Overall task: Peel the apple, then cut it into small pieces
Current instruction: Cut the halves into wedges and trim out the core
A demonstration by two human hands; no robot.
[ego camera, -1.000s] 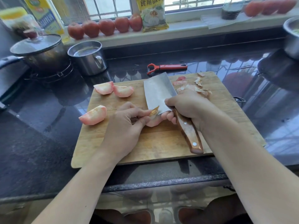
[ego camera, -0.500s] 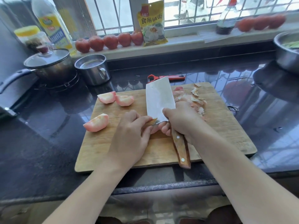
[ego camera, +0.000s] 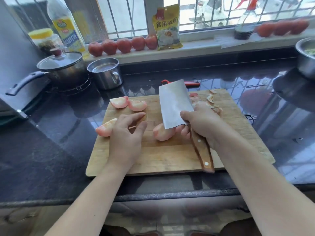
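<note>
Four apple pieces: peeled, all on the board (ego camera: 170,160).
Wedge at knife: wedge (ego camera: 162,134) lies mid-board, touching the right hand's curled fingers (ego camera: 183,131), partly under the blade's near corner.
Right hand: right hand (ego camera: 202,124) grips the cleaver (ego camera: 174,104) where blade meets handle; blade tilted up, pointing to the far edge.
Left hand: left hand (ego camera: 127,133) hovers palm down, fingers loosely extended, gripping nothing that shows; apart from the wedge, thumb (ego camera: 142,126) nearest it.
Left piece: piece (ego camera: 105,128) at the board's left edge, partly hidden by the left hand.
Far pieces: pair (ego camera: 127,103) touching each other near the far-left corner.
Peels: peels (ego camera: 212,101) heaped at the far-right corner, beyond the right hand.
Peeler: red peeler (ego camera: 190,83) on the counter (ego camera: 42,150) just past the board's far edge, partly behind the blade.
Mug: steel mug (ego camera: 106,74) beyond the far-left corner, contents unclear.
Pot: lidded pot (ego camera: 61,67) on the burner, left of the mug; contents hidden.
Bowl: steel bowl (ego camera: 305,57) at the counter's far right, something green inside.
</note>
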